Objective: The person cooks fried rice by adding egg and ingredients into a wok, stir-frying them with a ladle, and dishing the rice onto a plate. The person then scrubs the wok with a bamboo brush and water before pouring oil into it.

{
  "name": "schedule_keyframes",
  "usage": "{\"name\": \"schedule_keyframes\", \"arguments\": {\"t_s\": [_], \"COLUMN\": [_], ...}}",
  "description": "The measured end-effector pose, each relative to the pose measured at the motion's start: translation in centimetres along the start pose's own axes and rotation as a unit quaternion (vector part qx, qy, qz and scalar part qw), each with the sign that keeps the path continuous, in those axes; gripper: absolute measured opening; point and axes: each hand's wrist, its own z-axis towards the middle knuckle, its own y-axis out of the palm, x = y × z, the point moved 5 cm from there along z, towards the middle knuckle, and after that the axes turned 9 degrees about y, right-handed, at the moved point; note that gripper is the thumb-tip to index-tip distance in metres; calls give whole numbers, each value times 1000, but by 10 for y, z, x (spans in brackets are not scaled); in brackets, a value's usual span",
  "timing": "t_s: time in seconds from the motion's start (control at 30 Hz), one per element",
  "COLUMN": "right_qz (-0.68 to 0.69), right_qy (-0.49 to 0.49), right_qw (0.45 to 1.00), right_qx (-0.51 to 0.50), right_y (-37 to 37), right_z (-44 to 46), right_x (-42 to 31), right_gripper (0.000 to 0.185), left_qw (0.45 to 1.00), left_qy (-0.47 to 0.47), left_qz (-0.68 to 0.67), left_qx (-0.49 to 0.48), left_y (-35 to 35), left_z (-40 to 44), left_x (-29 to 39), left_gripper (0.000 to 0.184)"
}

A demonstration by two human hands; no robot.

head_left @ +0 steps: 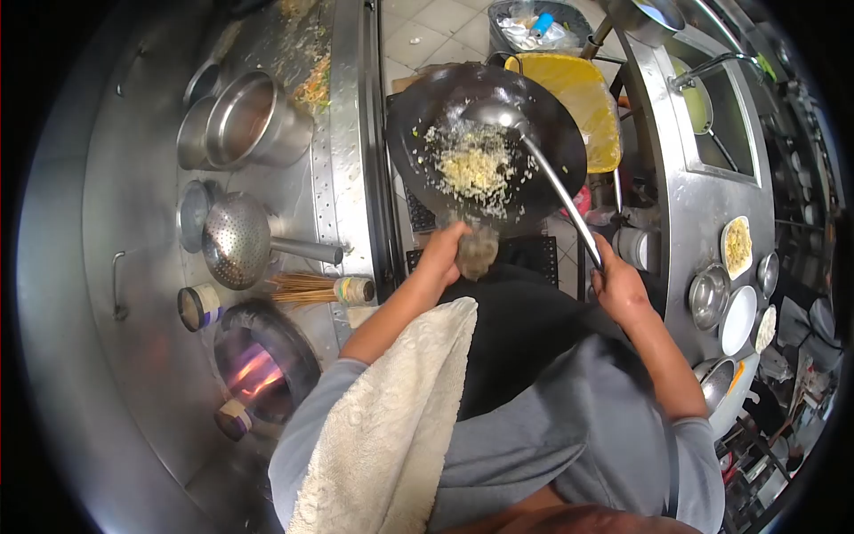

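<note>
The left hand grips a brownish, crumpled cloth at the near rim of a round black metal wok, its fingers partly hidden. The right hand is clenched around the long handle of a shiny steel ladle, whose bowl lies inside the wok, touching loose, yellow-and-white grainy food. A yellow-covered surface sits just beyond the wok. Left, a perforated steel strainer rests on the metal bench.

Bright, slightly hazy — strong fisheye bending, black corners, glare on steel.
</note>
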Motion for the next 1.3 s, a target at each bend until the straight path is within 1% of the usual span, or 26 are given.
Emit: {"name": "schedule_keyframes", "arguments": {"t_s": [0.07,0.1,0.13,0.17,0.23,0.27,0.37,0.4,0.47,0.5,0.6,0.63,0.67,0.7,0.77,0.8,0.87,0.9,1.0,1.1,1.2,1.3], "right_qz": [106,96,83,71,66,66,2,-52,-128,-167,-137,-144,-153,-163,-190,-203,-207,-211,-159,-137,-236,-237], "right_qy": [14,13,15,17,48,63,-24,-32,14,43,-25,-44,-55,-67,-23,-31,-19,-15,-35,-44,-36,-65], "right_qw": [994,995,996,997,994,990,991,985,975,965,983,979,974,969,953,957,967,970,983,981,955,965], "right_qx": [-26,-21,-14,-10,-71,-108,-128,-159,-182,-197,-118,-138,-158,-172,-234,-204,-146,-120,-79,-129,-177,-89], "right_y": [-10,-19,-37,-55,-84,-85,-82,-76,-33,-15,-16,-23,-42,-59,-64,-49,-3,9,2,-45,-52,-9], "right_z": [-2,-12,-29,-45,-72,-80,-82,-76,-24,-7,23,9,-24,-47,-64,-52,9,26,27,-32,-38,25], "right_x": [-1,-5,-10,-15,-23,-26,-39,-44,-52,-49,-48,-47,-41,-39,-41,-35,-30,-28,-13,-16,-15,-1], "right_gripper": [63,63,63,63,67,68,72,75,77,78,83,84,85,86,84,83,86,87,86,76,76,81], "left_qw": [999,999,999,1000,1000,999,999,999,998,998,999,999,1000,1000,999,999,999,998,999,999,1000,999], "left_qy": [-18,-21,-29,-13,20,14,35,42,54,49,45,34,18,21,29,38,32,29,23,1,-1,16], "left_qz": [-11,-15,-15,-14,-12,-28,11,15,27,28,15,10,3,-5,-21,-34,-42,-48,-46,-51,-21,-40], "left_qx": [-26,-42,-18,-14,0,-33,-39,-26,0,-10,-19,-13,-12,-8,7,16,11,13,16,-3,-7,6], "left_y": [18,26,39,44,40,34,37,37,33,34,28,24,23,22,17,15,17,16,8,-4,8,11], "left_z": [32,45,43,33,5,5,-2,-6,-18,-24,-36,-38,-40,-38,-40,-41,-42,-44,-42,-33,-29,-30], "left_x": [7,13,20,24,21,21,20,19,15,13,17,18,13,11,9,5,4,1,0,-8,3,-4], "left_gripper": [31,31,29,29,28,27,27,27,27,27,26,26,26,27,27,22,22,22,22,31,32,22]}}
